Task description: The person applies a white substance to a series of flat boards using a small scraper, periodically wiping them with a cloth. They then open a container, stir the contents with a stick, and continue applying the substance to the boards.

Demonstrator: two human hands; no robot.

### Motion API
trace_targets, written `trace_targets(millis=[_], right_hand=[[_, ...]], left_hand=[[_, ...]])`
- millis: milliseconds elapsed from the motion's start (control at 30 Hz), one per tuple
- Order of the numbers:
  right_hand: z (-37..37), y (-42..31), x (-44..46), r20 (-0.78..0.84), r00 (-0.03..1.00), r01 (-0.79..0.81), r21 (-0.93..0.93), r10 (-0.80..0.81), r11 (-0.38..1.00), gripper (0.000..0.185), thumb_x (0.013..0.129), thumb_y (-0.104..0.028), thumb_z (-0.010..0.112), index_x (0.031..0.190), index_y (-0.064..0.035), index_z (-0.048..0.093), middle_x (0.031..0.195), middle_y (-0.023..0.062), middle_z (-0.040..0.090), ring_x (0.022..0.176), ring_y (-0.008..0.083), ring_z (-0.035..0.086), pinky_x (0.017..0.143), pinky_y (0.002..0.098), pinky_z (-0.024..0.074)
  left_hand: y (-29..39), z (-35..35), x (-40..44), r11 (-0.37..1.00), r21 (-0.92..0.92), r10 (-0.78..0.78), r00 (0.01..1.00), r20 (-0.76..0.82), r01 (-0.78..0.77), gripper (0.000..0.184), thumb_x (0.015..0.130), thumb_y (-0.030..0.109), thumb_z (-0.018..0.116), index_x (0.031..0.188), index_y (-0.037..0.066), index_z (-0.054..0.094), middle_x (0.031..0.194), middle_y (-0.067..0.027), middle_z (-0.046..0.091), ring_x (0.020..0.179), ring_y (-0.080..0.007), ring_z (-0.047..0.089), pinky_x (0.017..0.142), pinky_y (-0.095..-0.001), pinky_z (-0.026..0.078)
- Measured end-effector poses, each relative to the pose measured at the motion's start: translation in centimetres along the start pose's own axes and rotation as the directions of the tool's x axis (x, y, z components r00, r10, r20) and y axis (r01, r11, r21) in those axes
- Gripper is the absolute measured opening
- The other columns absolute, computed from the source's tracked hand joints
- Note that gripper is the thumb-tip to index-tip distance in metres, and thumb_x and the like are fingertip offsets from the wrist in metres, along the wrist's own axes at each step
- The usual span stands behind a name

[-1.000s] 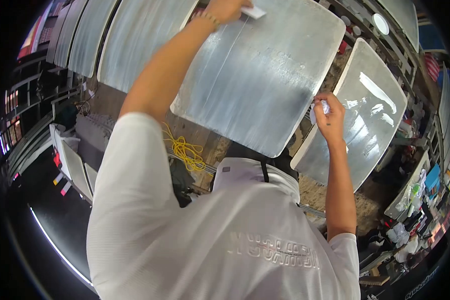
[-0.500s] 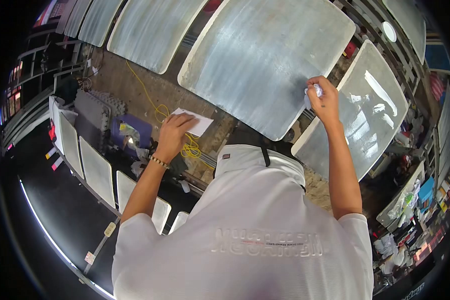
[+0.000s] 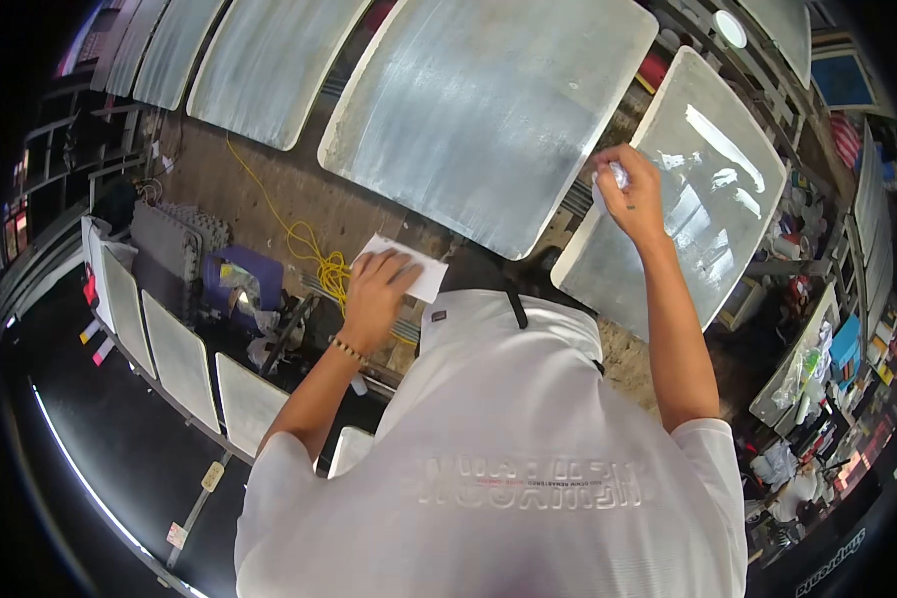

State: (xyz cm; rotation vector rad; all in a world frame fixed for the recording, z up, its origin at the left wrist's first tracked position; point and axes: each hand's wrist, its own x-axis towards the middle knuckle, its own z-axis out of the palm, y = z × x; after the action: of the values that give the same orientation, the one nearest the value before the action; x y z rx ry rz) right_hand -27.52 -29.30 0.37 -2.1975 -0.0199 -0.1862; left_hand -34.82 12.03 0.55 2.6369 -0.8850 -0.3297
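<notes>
My left hand (image 3: 374,299), with a beaded bracelet at the wrist, grips a flat white rectangular sheet (image 3: 428,281) in front of my waist. Its fingers lie over the near part of the sheet, and the thumb is hidden. On the other side, my right hand (image 3: 633,199) is closed around a crumpled white wad (image 3: 616,175), cloth or paper, I cannot tell which. That hand is above the gap between a large grey panel (image 3: 488,110) with a shiny, streaked surface and a smaller grey panel (image 3: 658,249) with bright reflections.
More grey panels (image 3: 269,70) stand in a row at the upper left, others (image 3: 179,349) at the lower left. A yellow cord (image 3: 314,254) lies coiled on the floor beside a purple bin (image 3: 259,269). Mixed clutter (image 3: 807,389) fills the right side.
My left hand has moved right with the white sheet, closer to my waist. My right hand has come off the large panel's corner with the wad. The whole view has shifted somewhat.
</notes>
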Motion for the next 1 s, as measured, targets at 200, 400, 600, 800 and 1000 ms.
trace_targets(millis=[200, 400, 600, 800, 1000], right_hand=[[-3.2, 0.9, -3.5, -0.052, 0.999, -0.005, -0.009, 0.005, 1.0, 0.011, 0.084, -0.007, 0.062, 0.089, -0.0004, 0.068, 0.084, 0.0154, 0.068, 0.075, 0.0315, 0.066, 0.069, 0.0377, 0.0513], [-9.6, 2.5, -7.7, -0.128, 0.992, -0.013, 0.001, 0.013, 1.0, 0.013, 0.084, -0.009, 0.062, 0.092, -0.0004, 0.068, 0.086, 0.0149, 0.067, 0.072, 0.0293, 0.064, 0.065, 0.0364, 0.0501], [-18.6, 7.8, -14.6, -0.165, 0.986, -0.008, 0.046, 0.015, 0.999, 0.015, 0.085, -0.009, 0.062, 0.095, -0.0012, 0.068, 0.087, 0.0141, 0.067, 0.072, 0.0289, 0.064, 0.064, 0.0377, 0.0498], [-26.1, 12.5, -20.7, -0.213, 0.976, -0.035, 0.054, 0.046, 0.998, 0.013, 0.086, -0.011, 0.062, 0.093, -0.0015, 0.067, 0.088, 0.0141, 0.066, 0.076, 0.0318, 0.064, 0.068, 0.0395, 0.0504], [-30.4, 14.5, -22.4, -0.109, 0.991, -0.079, 0.006, 0.08, 0.997, 0.013, 0.087, -0.013, 0.062, 0.095, -0.0038, 0.067, 0.089, 0.0123, 0.065, 0.078, 0.032, 0.064, 0.069, 0.0404, 0.05]], left_hand=[[3.6, 0.0, 5.7, 0.993, 0.037, 0.112, 0.984, -0.136, -0.108, 0.046, 0.075, 0.004, 0.066, 0.12, 0.011, 0.07, 0.124, -0.0074, 0.065, 0.123, -0.0291, 0.057, 0.108, -0.0485, 0.038], [5.0, 1.4, 2.2, 0.997, 0.07, 0.029, 0.997, 0.065, -0.034, 0.04, 0.074, 0.001, 0.063, 0.111, 0.011, 0.074, 0.114, -0.0073, 0.07, 0.115, -0.0274, 0.061, 0.098, -0.046, 0.042], [14.3, 2.3, 8.2, 0.999, 0.034, -0.006, 0.987, -0.163, 0.012, 0.038, 0.075, -0.007, 0.059, 0.106, 0.008, 0.076, 0.108, -0.0122, 0.073, 0.104, -0.0325, 0.066, 0.09, -0.0439, 0.047], [27.4, 8.0, 27.9, 0.913, -0.103, 0.331, 0.863, -0.382, -0.395, 0.038, 0.077, -0.009, 0.056, 0.106, 0.004, 0.076, 0.104, -0.0181, 0.072, 0.098, -0.0398, 0.068, 0.09, -0.0467, 0.054], [29.9, 10.5, 47.9, 0.93, 0.191, 0.357, 0.898, -0.257, -0.315, 0.035, 0.084, 0.0, 0.054, 0.105, 0.012, 0.079, 0.105, -0.0117, 0.074, 0.098, -0.035, 0.07, 0.083, -0.0444, 0.055]])
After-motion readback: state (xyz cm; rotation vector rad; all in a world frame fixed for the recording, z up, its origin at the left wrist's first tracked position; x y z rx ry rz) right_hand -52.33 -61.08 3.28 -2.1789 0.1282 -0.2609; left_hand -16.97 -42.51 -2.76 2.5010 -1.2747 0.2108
